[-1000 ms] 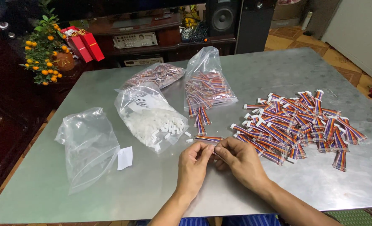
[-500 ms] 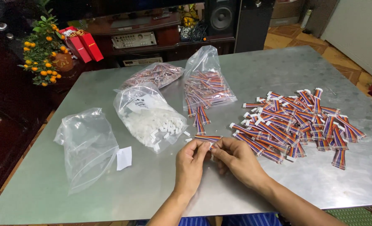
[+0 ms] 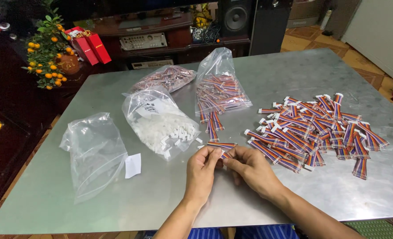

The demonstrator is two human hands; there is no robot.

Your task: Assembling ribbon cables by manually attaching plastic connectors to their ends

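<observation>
Two hands pinch one short ribbon cable above the worktop.

The left hand (image 3: pixel 202 170) and right hand (image 3: pixel 251 169) meet fingertip to fingertip, each grip closed on the striped cable piece (image 3: pixel 225 155), which sits just over the metal worktop (image 3: pixel 170 199), its long axis running roughly left to right. Beyond lie another cable (image 3: pixel 221 145), a bag of white connectors (image 3: pixel 159 124), an empty clear bag (image 3: pixel 94 152), a bag of cables (image 3: pixel 221 90) and a loose cable heap (image 3: pixel 320 128).

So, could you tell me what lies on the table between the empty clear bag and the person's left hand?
In the head view, only a small white paper slip lies between the empty clear bag and the left hand.
</observation>
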